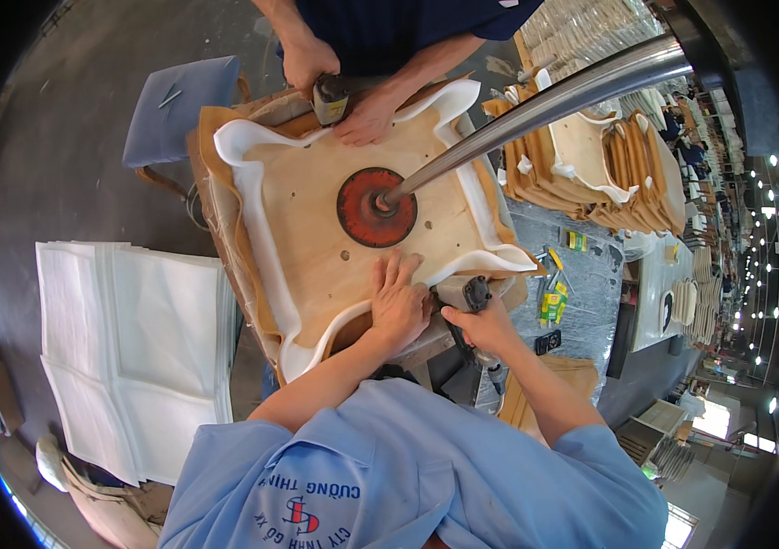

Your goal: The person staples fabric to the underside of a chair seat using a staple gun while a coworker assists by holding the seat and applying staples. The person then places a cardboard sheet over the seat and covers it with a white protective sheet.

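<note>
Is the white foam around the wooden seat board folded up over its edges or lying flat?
Folded up. The white foam curls over the wooden board along its edges; the left hand presses it down.

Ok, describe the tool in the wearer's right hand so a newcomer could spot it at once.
Start at the square plywood seat board with the red round press pad at its centre. At its near right corner, the right hand grips a grey handheld power stapler. The other stapler sits at the far edge, in a co-worker's hand.
</note>
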Tool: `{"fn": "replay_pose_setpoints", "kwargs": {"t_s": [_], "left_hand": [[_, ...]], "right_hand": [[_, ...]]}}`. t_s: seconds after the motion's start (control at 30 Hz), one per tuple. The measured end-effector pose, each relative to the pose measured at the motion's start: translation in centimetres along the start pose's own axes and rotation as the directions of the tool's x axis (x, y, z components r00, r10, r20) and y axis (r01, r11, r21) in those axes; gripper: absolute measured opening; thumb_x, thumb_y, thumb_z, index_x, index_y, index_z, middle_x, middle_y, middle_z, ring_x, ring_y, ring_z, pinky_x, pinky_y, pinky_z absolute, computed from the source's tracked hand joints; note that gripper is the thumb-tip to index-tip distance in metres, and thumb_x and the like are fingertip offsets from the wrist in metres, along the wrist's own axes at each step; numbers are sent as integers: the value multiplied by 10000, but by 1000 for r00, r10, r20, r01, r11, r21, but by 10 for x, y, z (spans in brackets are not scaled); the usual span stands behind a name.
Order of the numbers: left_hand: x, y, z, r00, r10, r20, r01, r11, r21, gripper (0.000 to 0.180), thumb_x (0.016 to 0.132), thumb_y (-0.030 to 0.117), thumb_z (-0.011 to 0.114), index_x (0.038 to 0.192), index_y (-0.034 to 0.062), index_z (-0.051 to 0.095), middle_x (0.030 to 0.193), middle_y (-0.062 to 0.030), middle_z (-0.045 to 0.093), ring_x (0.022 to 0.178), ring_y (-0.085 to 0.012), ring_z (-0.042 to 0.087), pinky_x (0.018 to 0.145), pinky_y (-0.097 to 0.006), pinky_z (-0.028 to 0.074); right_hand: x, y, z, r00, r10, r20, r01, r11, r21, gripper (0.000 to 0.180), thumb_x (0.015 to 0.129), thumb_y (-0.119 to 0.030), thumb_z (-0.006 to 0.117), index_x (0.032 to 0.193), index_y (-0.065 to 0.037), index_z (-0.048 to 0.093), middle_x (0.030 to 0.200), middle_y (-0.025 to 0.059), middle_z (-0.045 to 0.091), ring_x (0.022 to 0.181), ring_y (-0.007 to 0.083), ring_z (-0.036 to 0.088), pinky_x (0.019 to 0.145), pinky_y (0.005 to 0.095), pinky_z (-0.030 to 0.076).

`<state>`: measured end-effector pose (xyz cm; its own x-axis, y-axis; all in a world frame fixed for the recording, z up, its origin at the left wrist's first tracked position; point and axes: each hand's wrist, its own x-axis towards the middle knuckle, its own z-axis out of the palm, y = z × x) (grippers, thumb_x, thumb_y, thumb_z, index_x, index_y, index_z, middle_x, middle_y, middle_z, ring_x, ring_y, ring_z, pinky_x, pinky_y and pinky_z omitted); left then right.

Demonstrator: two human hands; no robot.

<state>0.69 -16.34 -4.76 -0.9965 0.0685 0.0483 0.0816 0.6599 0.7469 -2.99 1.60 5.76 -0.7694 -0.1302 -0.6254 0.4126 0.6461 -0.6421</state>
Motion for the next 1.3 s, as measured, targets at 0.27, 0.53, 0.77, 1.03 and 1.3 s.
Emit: {"fn": "replay_pose_setpoints", "kwargs": {"t_s": [0.27,0.53,0.77,1.03,1.3], "left_hand": [[-20,-2,-21,999,37,34,-40,995,96,229,915,325,824,970,103,838,1622,-181,480,1657,-481,219,1324,-729,110],[-14,-12,-10,1000,-10,21,9,1000,28,162,907,275,821,946,119,841,1615,-126,502,1638,-479,265,1327,-719,126],[-18,-10,-24,997,52,-53,-51,998,38,171,861,257,848,928,108,801,1527,-149,542,1551,-455,372,1315,-684,178],[-44,-22,-38,982,151,-116,-138,984,110,324,797,333,903,933,95,731,1090,-96,631,1144,-329,567,1056,-513,404],[-24,-20,-24,989,136,-52,-130,987,98,260,848,343,850,880,95,780,1058,-96,606,1125,-326,556,1073,-500,392]], "right_hand": [[-5,17,-3,999,24,27,-27,993,115,370,945,-262,878,1162,3,737,724,43,700,530,120,636,496,306,500],[-10,8,8,998,50,45,-53,996,69,311,940,-256,883,1039,-4,729,674,27,670,513,117,622,483,315,496],[-9,3,17,999,40,13,-40,996,75,290,950,-252,877,986,-6,727,698,16,680,512,105,608,480,299,475],[-32,26,13,1000,-18,-6,19,976,216,283,968,-242,872,1096,-29,737,739,6,670,550,107,616,493,296,478],[-29,21,20,999,-39,23,33,968,247,253,953,-208,863,1026,-12,721,723,9,668,521,102,597,478,298,459]]}}
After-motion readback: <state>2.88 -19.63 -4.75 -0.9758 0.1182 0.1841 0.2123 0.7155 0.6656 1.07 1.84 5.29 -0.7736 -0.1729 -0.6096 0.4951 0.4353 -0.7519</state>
